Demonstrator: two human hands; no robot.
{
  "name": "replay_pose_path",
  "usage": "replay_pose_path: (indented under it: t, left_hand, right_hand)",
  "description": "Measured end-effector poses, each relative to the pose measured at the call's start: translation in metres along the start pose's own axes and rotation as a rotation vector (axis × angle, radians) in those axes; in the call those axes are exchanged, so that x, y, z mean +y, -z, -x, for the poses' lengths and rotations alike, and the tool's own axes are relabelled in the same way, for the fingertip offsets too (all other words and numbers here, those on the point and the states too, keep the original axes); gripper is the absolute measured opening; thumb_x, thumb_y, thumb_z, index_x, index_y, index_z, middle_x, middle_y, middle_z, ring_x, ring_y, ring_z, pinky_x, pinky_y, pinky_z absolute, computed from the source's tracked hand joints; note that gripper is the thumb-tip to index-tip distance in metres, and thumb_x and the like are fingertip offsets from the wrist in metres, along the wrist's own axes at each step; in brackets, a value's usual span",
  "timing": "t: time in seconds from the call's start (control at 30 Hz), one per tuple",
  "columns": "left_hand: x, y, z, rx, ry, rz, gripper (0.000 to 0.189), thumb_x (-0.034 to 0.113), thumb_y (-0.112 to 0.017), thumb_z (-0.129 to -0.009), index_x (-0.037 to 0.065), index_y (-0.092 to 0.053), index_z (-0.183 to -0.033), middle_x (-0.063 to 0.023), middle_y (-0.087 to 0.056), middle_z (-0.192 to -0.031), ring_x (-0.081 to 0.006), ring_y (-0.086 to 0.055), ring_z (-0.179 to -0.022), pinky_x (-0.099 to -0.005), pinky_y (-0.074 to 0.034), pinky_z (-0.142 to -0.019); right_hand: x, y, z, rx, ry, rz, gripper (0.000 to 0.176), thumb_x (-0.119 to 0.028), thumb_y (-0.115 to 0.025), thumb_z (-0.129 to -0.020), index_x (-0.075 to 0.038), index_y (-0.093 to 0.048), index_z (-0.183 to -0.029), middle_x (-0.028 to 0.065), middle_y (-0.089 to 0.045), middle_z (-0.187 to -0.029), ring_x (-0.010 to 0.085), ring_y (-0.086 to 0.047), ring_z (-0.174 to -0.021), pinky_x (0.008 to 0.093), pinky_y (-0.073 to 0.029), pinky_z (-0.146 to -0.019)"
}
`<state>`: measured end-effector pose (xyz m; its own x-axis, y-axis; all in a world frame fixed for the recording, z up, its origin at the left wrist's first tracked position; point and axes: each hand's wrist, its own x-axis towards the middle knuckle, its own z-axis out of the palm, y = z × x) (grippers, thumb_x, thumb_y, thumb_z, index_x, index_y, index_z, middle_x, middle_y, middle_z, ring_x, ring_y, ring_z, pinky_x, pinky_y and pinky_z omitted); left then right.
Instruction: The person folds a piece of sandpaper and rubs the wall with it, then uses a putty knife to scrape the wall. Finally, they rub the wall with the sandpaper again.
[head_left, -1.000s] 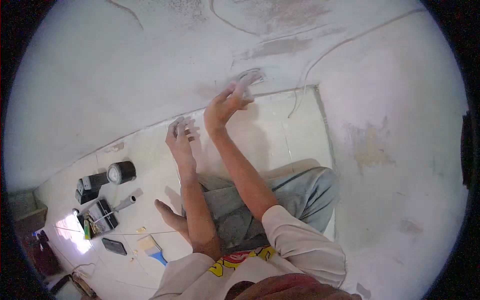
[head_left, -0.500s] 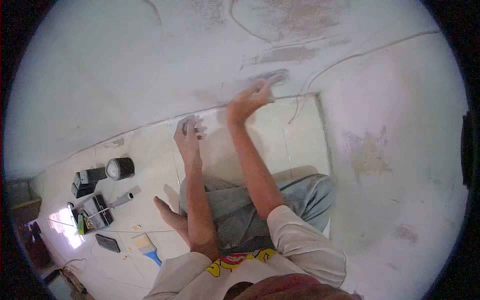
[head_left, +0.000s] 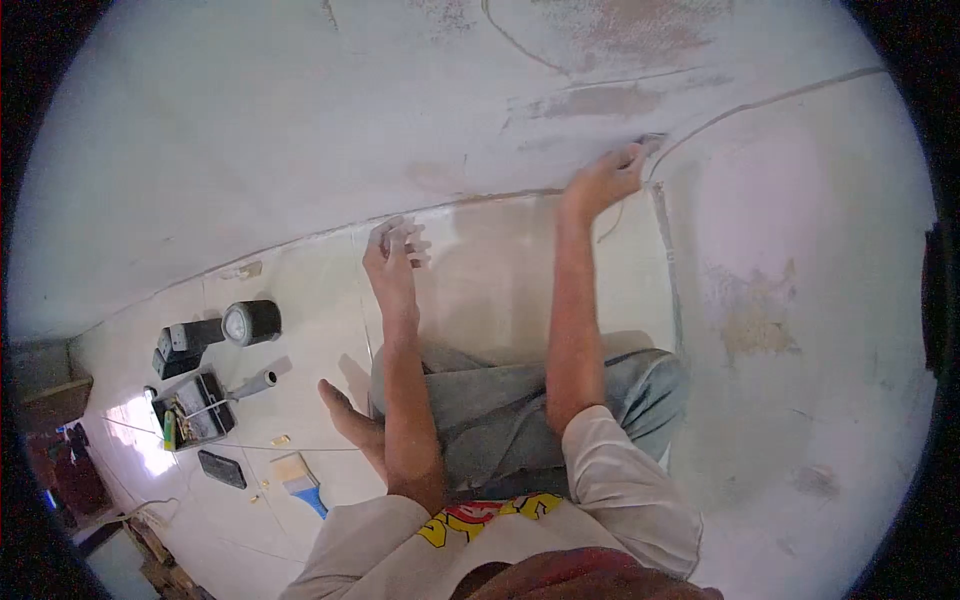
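Note:
My right hand is closed on a small dark flat piece, pressed to the pale wall by the corner. Its kind cannot be made out; my fingers cover most of it. Close beside that hand a thin cable runs along the wall. My left hand hovers by the foot of the wall, over the tiled floor. Its fingers are bent but apart, dusted white, with nothing seen between them.
Left on the floor are a round black lamp, dark blocks, a paint tray with a roller across it, a phone and a blue-handled paintbrush. Another patchy wall rises at right.
My right hand has slid rightward along the wall with the dark piece, up to the corner and cable. My left hand stays nearly in place; the whole view has shifted slightly.

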<state>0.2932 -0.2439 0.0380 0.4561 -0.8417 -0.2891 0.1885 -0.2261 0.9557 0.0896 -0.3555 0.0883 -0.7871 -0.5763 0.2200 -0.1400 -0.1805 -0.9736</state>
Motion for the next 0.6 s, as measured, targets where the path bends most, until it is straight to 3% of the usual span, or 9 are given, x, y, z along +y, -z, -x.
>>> replay_pose_path:
  t: [0.03,0.1,0.2,0.27,0.3,0.37,0.43,0.5,0.6]
  left_hand:
    - [0.001,-0.002,0.001,-0.020,0.005,0.004,0.027,0.016,-0.049,-0.096,-0.001,-0.057,-0.116,-0.0105,-0.068,-0.098,-0.0160,-0.064,-0.076,-0.0273,-0.047,-0.062]
    - [0.001,-0.001,0.002,-0.043,0.012,0.000,0.028,0.016,-0.049,-0.095,-0.001,-0.057,-0.116,-0.0101,-0.068,-0.098,-0.0155,-0.064,-0.076,-0.0271,-0.047,-0.063]
    - [0.000,0.004,0.001,-0.027,-0.023,-0.014,0.028,0.016,-0.050,-0.095,-0.001,-0.057,-0.116,-0.0101,-0.068,-0.098,-0.0158,-0.063,-0.076,-0.0270,-0.047,-0.064]
    - [-0.005,0.007,-0.004,0.006,-0.021,-0.047,0.034,0.022,-0.053,-0.092,0.001,-0.057,-0.118,-0.0096,-0.066,-0.100,-0.0163,-0.062,-0.083,-0.0297,-0.050,-0.067]
    - [-0.003,0.006,-0.003,0.002,-0.020,-0.047,0.034,0.022,-0.053,-0.092,0.001,-0.057,-0.118,-0.0096,-0.066,-0.100,-0.0163,-0.062,-0.083,-0.0297,-0.050,-0.067]
    - [0.007,0.007,0.001,0.017,0.001,-0.054,0.028,0.017,-0.050,-0.094,-0.001,-0.057,-0.114,-0.0106,-0.068,-0.099,-0.0172,-0.064,-0.078,-0.0276,-0.047,-0.064]
    - [0.007,0.011,0.002,0.028,-0.014,-0.032,0.028,0.017,-0.051,-0.094,-0.001,-0.057,-0.114,-0.0106,-0.068,-0.098,-0.0172,-0.065,-0.078,-0.0277,-0.047,-0.064]
    - [0.007,0.014,0.002,0.058,-0.030,-0.002,0.028,0.017,-0.051,-0.094,-0.001,-0.057,-0.114,-0.0106,-0.068,-0.098,-0.0173,-0.065,-0.078,-0.0278,-0.047,-0.064]
    - [0.003,0.011,-0.002,0.068,0.000,-0.004,0.029,0.019,-0.052,-0.093,-0.001,-0.057,-0.113,-0.0106,-0.068,-0.098,-0.0172,-0.065,-0.078,-0.0281,-0.047,-0.063]
  right_hand:
    - [0.009,-0.004,0.010,-0.047,-0.125,-0.030,0.047,-0.018,-0.035,-0.103,0.014,-0.034,-0.137,0.0325,-0.037,-0.140,0.0390,-0.039,-0.130,0.0456,-0.030,-0.110]
    - [0.027,-0.025,0.053,-0.058,0.007,0.087,0.050,-0.019,-0.035,-0.103,0.009,-0.029,-0.144,0.0326,-0.030,-0.145,0.0396,-0.037,-0.130,0.0459,-0.026,-0.110]
    - [-0.007,-0.047,0.110,0.066,0.124,0.129,0.052,-0.016,-0.038,-0.100,0.011,-0.030,-0.143,0.0318,-0.050,-0.122,0.0326,-0.052,-0.110,0.0409,-0.034,-0.101]
    - [-0.023,-0.044,0.126,-0.121,-0.136,0.162,0.055,-0.021,-0.040,-0.100,0.010,-0.029,-0.144,0.0305,-0.050,-0.122,0.0310,-0.052,-0.108,0.0395,-0.033,-0.102]
    - [-0.008,-0.043,0.121,-0.097,0.040,0.332,0.056,-0.020,-0.042,-0.100,0.010,-0.026,-0.145,0.0312,-0.046,-0.130,0.0324,-0.052,-0.110,0.0417,-0.036,-0.100]
    - [0.013,-0.042,0.085,-0.020,0.127,0.157,0.055,-0.014,-0.043,-0.098,0.009,-0.026,-0.145,0.0304,-0.045,-0.132,0.0340,-0.053,-0.108,0.0406,-0.040,-0.097]
    - [0.020,-0.014,0.043,-0.003,0.152,0.349,0.050,-0.009,-0.043,-0.097,0.011,-0.032,-0.141,0.0280,-0.049,-0.128,0.0320,-0.054,-0.109,0.0392,-0.043,-0.096]
    - [-0.009,-0.009,0.003,0.116,-0.065,-0.195,0.041,-0.004,-0.043,-0.095,0.014,-0.044,-0.131,0.0236,-0.057,-0.120,0.0278,-0.054,-0.111,0.0377,-0.043,-0.097]
    - [0.010,-0.001,-0.009,-0.027,-0.032,-0.162,0.040,-0.020,-0.040,-0.102,0.008,-0.045,-0.130,0.0252,-0.042,-0.135,0.0357,-0.043,-0.125,0.0454,-0.033,-0.107]
